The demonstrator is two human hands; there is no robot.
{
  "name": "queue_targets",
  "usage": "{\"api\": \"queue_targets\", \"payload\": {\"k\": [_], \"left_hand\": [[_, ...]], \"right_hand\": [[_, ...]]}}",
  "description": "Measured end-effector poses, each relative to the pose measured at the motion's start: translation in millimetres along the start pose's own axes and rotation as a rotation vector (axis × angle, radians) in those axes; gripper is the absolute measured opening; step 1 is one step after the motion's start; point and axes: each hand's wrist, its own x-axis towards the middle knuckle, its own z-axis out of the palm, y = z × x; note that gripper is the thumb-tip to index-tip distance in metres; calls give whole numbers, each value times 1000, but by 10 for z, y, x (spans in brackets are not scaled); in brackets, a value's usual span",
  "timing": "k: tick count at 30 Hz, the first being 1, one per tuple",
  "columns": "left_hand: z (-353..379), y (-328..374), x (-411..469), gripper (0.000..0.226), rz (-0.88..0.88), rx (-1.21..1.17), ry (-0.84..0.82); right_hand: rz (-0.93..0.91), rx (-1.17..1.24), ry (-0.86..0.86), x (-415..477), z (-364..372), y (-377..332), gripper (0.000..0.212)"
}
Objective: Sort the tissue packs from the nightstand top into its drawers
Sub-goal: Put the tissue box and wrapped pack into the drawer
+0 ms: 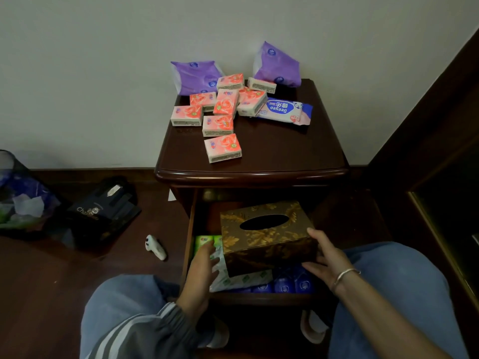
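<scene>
Kneeling before nightstand (252,151), drawer (197,229) pulled out below. Right hand (328,257) clasped on near right corner of gold box (267,237), fingers spread along its side, lifting or shifting it inside drawer — probably to free room beneath. Left hand (199,273) reaching into drawer's left side, fingers loosely bent over white-green pack (233,279), touching it; whether actually gripping, cannot tell. Green packs (204,242) and blue packs (287,285) already in drawer, partly under box. Pink packs (223,147) scattered on top, none yet in hand; two purple packs (194,77) leaning on wall behind, wipes pack (283,111) at right. Sorting barely under way, judging by crowded top. Next likely: settle box, then fetch nearest pink pack.
</scene>
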Motion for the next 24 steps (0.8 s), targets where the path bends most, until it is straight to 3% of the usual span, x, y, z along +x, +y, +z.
{"api": "queue_targets", "payload": {"k": [4,9,12,16,21,24], "left_hand": [[-15,24,24,30,101,35,-64],[-120,30,158,34,252,154,106],[-193,22,240,28,263,138,166],[-314,-18,317,39,263,174,219],[-330,-27,318,34,249,59,238],[-318,-18,338,33,262,36,229]], "right_hand": [[31,-26,3,41,229,31,57],[73,-128,-26,68,425,48,41],[98,-185,-19,85,528,58,42],[120,-176,-67,77,672,49,42],[179,-296,-56,147,836,1,60],[187,-364,-63,176,897,-10,52]]}}
